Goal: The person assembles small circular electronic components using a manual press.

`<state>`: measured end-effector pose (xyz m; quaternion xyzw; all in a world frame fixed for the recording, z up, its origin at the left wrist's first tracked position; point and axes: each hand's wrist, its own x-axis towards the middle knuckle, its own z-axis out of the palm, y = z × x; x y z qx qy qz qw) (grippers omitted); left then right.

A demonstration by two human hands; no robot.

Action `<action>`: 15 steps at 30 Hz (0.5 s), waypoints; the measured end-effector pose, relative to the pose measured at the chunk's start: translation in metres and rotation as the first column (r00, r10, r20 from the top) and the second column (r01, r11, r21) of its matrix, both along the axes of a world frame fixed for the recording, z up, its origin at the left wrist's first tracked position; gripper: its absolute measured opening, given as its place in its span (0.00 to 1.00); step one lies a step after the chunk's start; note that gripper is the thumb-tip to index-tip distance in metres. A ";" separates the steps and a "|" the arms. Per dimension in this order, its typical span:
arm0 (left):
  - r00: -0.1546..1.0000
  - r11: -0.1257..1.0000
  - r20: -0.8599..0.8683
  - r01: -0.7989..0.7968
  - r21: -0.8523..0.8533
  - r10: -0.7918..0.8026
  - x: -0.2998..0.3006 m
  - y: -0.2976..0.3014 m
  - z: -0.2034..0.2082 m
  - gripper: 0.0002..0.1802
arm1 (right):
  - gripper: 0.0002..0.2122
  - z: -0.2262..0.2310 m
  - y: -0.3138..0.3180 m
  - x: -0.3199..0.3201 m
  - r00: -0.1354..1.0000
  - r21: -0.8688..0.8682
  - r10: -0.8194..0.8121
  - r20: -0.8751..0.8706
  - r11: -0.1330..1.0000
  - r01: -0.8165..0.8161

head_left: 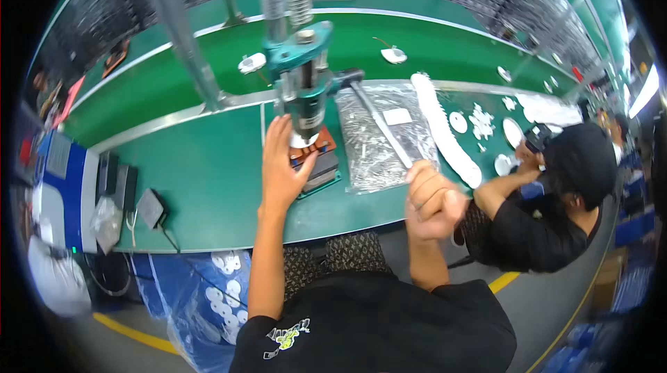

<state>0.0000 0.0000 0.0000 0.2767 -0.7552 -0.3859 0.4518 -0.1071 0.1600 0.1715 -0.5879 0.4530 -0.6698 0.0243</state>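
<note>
A teal hand press (306, 74) stands in front of me, its ram pointing down over a white round part (303, 140) on an orange-and-grey fixture (323, 140). My left hand (280, 157) is at the fixture, fingers and thumb on either side of the white part; the press head hides some of the contact. At the right, my right hand (434, 199) is closed around the lower end of the press's metal lever (382, 123), which slants down toward me.
Right of the press lies a clear plastic bag (382, 143) of thin pieces, beside a long row of white discs (445, 130). A co-worker (556, 199) sits at the right. White parts (393, 55) lie on the green belt beyond; a blue-and-white machine (66, 192) stands left.
</note>
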 end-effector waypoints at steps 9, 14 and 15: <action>0.976 0.800 0.102 -0.095 -0.593 0.192 0.077 -0.135 0.022 0.27 | 0.17 0.019 -0.159 0.047 0.938 -0.456 0.097 0.333 0.887 0.070; 0.959 0.956 -0.278 0.135 0.259 -0.061 0.117 -0.083 0.003 0.21 | 0.18 -0.095 -0.142 0.069 0.929 0.108 -0.081 -0.361 0.986 0.128; 0.947 0.924 -0.305 0.201 0.324 -0.099 0.118 -0.073 -0.005 0.23 | 0.17 -0.115 -0.140 0.078 0.921 0.176 -0.074 -0.381 0.973 0.151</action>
